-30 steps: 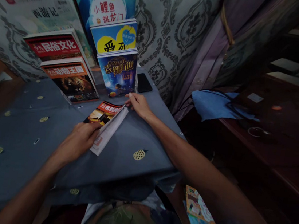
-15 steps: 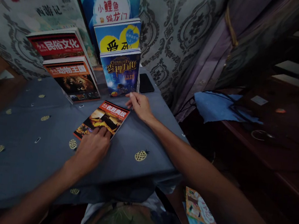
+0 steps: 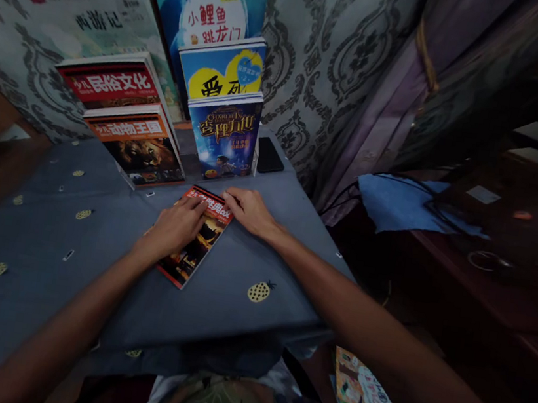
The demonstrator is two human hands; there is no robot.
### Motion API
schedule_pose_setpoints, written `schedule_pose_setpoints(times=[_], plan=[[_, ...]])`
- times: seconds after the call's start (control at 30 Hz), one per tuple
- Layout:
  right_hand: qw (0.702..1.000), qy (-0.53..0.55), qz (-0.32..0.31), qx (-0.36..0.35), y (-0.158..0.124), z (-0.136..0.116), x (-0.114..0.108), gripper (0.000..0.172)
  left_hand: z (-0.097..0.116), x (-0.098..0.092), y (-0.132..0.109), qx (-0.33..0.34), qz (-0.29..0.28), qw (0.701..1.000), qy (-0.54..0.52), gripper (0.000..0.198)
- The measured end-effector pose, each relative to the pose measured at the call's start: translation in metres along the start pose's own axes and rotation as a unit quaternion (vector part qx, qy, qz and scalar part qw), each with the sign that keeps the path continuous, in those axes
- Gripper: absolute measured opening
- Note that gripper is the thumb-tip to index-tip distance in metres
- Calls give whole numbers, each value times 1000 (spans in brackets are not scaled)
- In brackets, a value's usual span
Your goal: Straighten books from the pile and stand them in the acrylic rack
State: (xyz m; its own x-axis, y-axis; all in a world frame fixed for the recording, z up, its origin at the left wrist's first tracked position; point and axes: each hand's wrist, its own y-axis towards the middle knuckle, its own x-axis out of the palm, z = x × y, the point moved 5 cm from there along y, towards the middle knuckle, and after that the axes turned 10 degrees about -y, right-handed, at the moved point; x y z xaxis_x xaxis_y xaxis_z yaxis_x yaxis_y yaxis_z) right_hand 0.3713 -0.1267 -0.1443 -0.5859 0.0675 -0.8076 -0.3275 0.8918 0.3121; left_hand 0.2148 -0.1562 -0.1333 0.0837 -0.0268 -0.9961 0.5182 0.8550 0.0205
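Note:
A thin book [image 3: 207,236] with a red band, white title and dark golden picture lies flat on the cloth-covered table. My left hand [image 3: 177,224] rests over its left side, fingers stretched across the cover and hiding part of the title. At the book's top right corner is my right hand [image 3: 250,211], its fingers drawn together on that corner. Just behind stands a blue book [image 3: 224,143] with a gold title, in front of a yellow and blue book [image 3: 216,72]. To the left, a lion-cover book [image 3: 142,148] leans before a red-banded book [image 3: 111,81].
Taller books, a pale green-topped one [image 3: 89,19] and a turquoise one [image 3: 216,3], stand at the back. A black phone [image 3: 270,155] lies right of the blue book. Another book [image 3: 374,400] sits low at right, below the table edge [image 3: 211,336]. Blue cloth [image 3: 392,201] lies on dark furniture.
My left hand has moved up from the book's lower part onto its upper left. The thin book has turned a little, and my right hand has come down to its top corner.

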Motion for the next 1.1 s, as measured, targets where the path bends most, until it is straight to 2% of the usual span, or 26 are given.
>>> schedule_pose_setpoints(times=[0.17, 0.27, 0.37, 0.5, 0.6, 0.8, 1.0, 1.1], plan=[[998, -52, -21, 24, -1, -5, -4, 31, -28, 1, 22, -38, -3, 999, -16, 46], [993, -105, -38, 48, -4, -10, -8, 32, -33, 1, 25, -33, 4, 999, -26, 45], [986, -148, -47, 68, -5, -11, -11, 33, -32, -2, 22, -31, 6, 999, -9, 39], [983, -166, -44, 62, -2, -2, -13, 31, -31, -10, 9, -74, 2, 997, 11, 36], [985, -167, -41, 27, -1, -2, -8, 29, -26, -12, -1, -87, 10, 996, 13, 35], [983, -161, -35, -75, -8, -19, 10, 27, -21, -9, -5, -64, 42, 997, 15, 29], [984, -169, -37, -28, -9, -6, 7, 25, -24, -2, -8, -71, 34, 997, 13, 31], [983, -175, -33, -32, -18, -6, 7, 26, -24, 0, -9, -64, 38, 997, 8, 32]])
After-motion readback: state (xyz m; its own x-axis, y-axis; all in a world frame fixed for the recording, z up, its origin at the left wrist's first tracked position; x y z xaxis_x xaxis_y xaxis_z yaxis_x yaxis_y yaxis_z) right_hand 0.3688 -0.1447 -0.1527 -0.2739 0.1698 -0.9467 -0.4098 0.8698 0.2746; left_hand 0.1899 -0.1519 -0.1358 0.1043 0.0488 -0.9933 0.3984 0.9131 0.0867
